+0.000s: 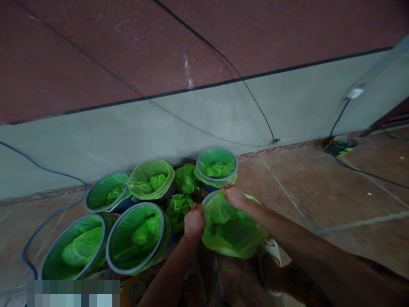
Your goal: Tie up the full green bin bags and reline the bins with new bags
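A green plastic bag [243, 243] lines a bin in front of me, its edge spread over the bin's rim. On the left side of that rim, my left hand [194, 221] is closed on the bag's edge. My right hand [235, 197] grips the bag at the far side of the rim, fingers curled over it. Just behind stands a lined bin [237, 168] with a grey ring and a crumpled green bag inside. To the left of my left hand is a bunched green bag [179, 209].
More lined bins stand to the left, among them a ringed bin [110, 245] and a ringless one [130, 187]. Behind them rises a wall [198, 115] with hanging cables. A blue cable [41, 230] runs over the tiled floor, and a dark container [340, 146] sits at right.
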Demonstrator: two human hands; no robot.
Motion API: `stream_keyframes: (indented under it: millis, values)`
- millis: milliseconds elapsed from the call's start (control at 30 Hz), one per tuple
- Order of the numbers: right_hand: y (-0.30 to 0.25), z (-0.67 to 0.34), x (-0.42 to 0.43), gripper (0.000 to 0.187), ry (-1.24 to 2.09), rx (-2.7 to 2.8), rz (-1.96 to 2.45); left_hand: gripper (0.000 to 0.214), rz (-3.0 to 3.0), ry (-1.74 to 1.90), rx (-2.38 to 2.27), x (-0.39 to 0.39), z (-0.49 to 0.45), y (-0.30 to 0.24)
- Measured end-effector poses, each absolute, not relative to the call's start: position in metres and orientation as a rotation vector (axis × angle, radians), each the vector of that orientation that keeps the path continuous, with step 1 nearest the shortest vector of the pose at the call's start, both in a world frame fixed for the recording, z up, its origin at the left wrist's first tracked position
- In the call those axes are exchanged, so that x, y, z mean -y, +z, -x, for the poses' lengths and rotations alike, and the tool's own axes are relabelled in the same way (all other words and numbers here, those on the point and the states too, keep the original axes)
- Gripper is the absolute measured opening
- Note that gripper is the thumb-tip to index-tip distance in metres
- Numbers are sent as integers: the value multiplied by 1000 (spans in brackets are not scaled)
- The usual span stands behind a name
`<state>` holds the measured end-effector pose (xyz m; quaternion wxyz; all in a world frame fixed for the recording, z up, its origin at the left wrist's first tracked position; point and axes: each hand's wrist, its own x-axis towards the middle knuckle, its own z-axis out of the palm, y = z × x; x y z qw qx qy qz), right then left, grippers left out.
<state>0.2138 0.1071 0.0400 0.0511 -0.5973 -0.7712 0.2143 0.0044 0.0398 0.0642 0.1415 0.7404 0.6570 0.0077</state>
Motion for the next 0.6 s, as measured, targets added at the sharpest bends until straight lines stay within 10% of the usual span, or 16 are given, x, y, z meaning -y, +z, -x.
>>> stream_keyframes:
  millis: [433,600]
  values:
    - [8,-245,-111,28,889,1876,1975,54,-1991,55,-1923,-67,-7,54]
    - [-1,-248,-109,32,945,1743,1891,34,-1917,20,-1917,-90,-29,47]
